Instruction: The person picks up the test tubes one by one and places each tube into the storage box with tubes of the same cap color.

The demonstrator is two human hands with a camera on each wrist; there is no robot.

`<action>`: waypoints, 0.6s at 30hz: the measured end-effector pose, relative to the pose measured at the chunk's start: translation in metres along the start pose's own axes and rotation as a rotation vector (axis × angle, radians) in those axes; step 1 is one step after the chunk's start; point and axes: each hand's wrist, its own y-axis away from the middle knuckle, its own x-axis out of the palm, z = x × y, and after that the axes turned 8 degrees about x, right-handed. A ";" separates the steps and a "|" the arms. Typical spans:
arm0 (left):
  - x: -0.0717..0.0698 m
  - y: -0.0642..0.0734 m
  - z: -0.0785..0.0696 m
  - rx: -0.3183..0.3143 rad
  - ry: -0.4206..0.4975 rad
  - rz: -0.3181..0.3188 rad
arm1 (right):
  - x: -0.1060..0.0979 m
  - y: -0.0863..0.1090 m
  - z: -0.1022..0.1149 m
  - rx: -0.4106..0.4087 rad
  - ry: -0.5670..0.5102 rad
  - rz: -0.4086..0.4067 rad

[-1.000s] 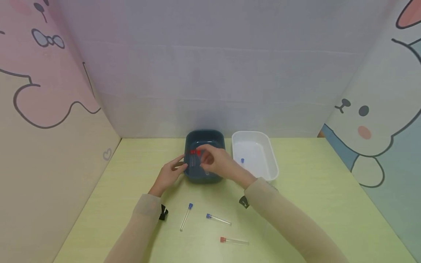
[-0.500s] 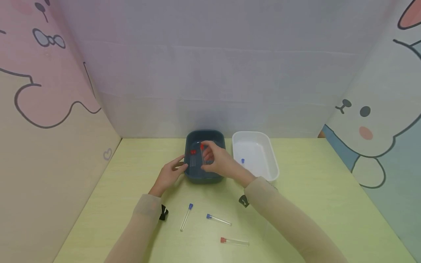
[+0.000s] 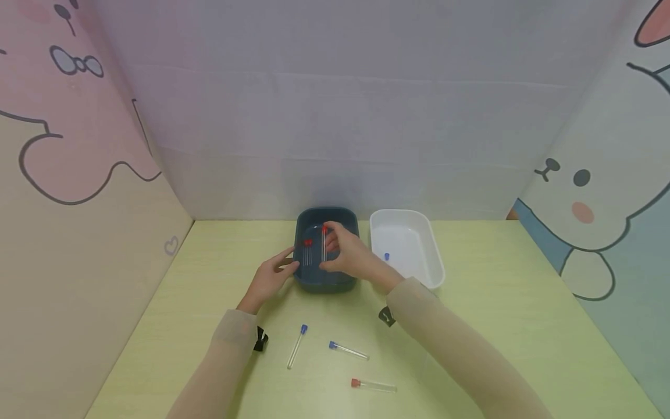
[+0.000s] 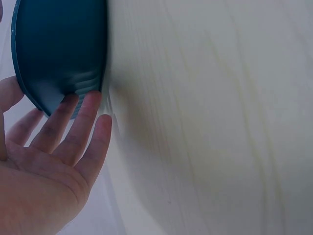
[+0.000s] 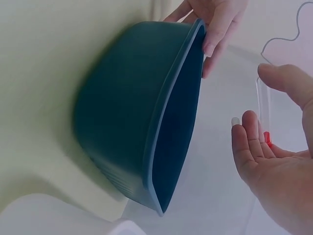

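From here, the right forearm hides a corner of the white bin (image 3: 423, 250), where I make out one blue cap (image 3: 387, 256) but hardly its tube. The red-capped tubes (image 3: 307, 255) in the dark blue bin (image 3: 325, 288) sit too close together to count. Both sleeves run out of sight, partly covering the black pieces (image 3: 387, 316) beside them. Of the hands, the right hand (image 3: 349, 252) pinches a clear tube (image 3: 324, 244) between thumb and forefinger, red cap at the finger, over the dark bin. The left hand (image 3: 268, 278) holds that bin's rim lightly, thumb near the edge, fingers fairly straight against the outer wall.
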 end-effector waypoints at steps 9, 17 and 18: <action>0.001 -0.001 0.000 0.006 -0.003 -0.007 | -0.002 -0.017 -0.008 0.022 -0.010 -0.009; 0.001 -0.001 0.000 0.013 0.003 -0.009 | -0.002 -0.027 -0.017 -0.003 0.002 -0.007; 0.001 -0.001 0.001 0.015 0.005 -0.008 | -0.001 -0.028 -0.018 -0.001 0.008 -0.006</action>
